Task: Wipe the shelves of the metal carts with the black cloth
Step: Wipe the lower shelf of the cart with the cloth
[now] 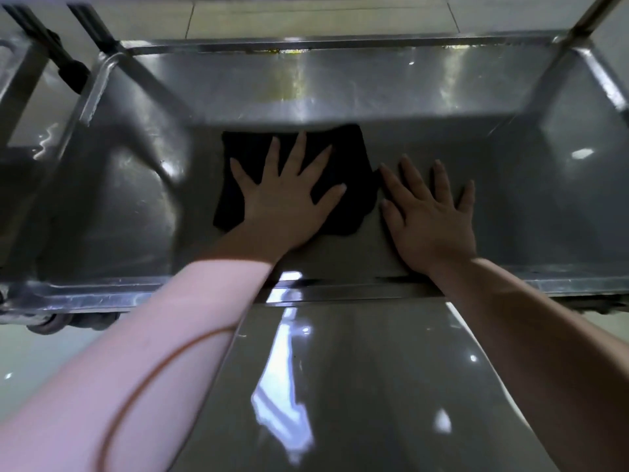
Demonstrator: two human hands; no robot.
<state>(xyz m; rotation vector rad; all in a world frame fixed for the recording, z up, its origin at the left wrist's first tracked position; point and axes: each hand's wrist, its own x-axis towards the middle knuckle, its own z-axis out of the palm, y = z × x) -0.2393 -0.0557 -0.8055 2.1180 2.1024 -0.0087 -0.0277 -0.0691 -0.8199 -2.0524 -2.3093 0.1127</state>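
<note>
Left grip [289, 202] is open, fingers spread flat, pressing the black cloth [352, 158] onto the lower shelf [510, 199] of the metal cart [85, 294]. The cloth lies under this grip and extends past both its sides. Right grip [429, 223] is also open, palm flat on bare shelf just right of the cloth, with its forefinger at the cloth's edge.

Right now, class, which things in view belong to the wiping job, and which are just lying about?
In the job: black cloth; left hand pressing it flat; right hand flat beside it; cart shelf.
Just there: neighbouring cart; caster wheel; tiled floor.
</note>
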